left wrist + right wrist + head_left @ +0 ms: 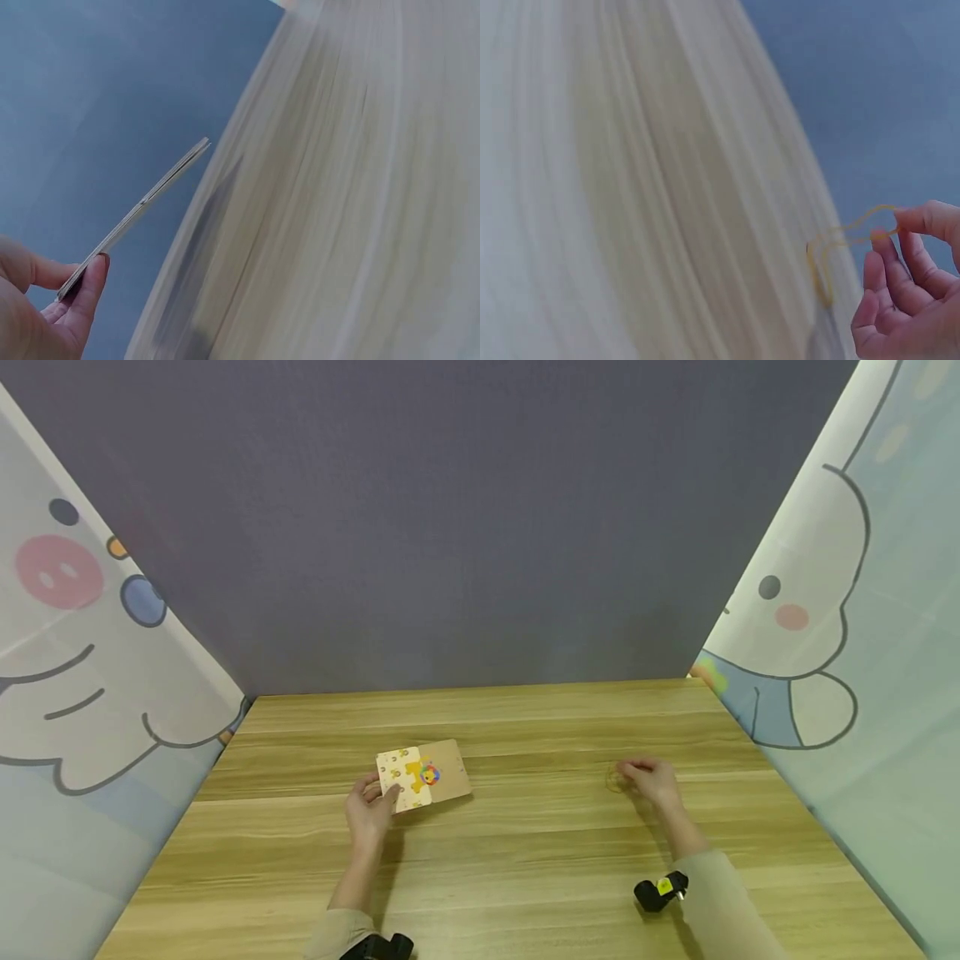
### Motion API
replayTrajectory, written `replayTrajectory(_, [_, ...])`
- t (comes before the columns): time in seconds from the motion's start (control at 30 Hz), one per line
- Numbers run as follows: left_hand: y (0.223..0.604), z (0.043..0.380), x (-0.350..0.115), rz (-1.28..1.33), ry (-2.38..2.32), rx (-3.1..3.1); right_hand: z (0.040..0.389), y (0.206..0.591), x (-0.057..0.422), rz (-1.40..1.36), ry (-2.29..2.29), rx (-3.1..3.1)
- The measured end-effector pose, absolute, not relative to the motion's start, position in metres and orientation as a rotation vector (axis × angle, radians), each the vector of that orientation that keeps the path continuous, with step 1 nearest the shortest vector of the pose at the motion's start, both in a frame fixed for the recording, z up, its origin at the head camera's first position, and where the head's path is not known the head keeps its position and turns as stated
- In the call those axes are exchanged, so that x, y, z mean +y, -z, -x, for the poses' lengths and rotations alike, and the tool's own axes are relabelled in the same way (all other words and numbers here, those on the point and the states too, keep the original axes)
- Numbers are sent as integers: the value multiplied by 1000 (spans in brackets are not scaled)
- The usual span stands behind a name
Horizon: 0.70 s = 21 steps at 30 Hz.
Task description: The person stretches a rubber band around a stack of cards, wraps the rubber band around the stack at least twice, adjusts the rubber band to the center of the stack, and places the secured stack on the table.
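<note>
On the left of the table, my left hand (367, 814) pinches a thin booklet (442, 771) by its near left edge, thumb on top. One half of its face is cream with a small pattern, the other plain brown, and a colourful lion sits across the middle. Edge-on in the left wrist view, the booklet (142, 201) shows several thin layers and is held above the table. Off to the right, my right hand (654, 781) pinches a yellow rubber band (615, 778) between thumb and fingertips. The rubber band (821, 274) hangs as a loose, bent loop in the right wrist view.
The wood-grain table (517, 877) ends at a dark grey panel (480, 527) at the back. Cartoon-printed curtains hang at the left (90, 710) and right (885, 827). A black wrist camera (660, 891) sits by the right sleeve.
</note>
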<state>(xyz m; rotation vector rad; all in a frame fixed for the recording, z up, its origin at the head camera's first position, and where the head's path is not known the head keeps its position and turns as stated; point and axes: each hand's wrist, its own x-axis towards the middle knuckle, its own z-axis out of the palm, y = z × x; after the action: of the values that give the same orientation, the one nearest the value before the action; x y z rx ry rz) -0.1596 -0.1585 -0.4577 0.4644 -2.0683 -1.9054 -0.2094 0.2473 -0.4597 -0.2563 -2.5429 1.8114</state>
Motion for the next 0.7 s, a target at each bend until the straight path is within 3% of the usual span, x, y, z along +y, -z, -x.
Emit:
replayTrajectory(0.27, [457,158,-144,-427,1929,-1979,197,455,235,85,-2174,-2232])
replayTrajectory(0.5, [459,159,-129,-389,1981,-1931,195,467,228,-256,-2586,-1753])
replayTrajectory(0.7, [457,161,-117,-367,2023,-1870,178,440,205,-126,-2640,-1622])
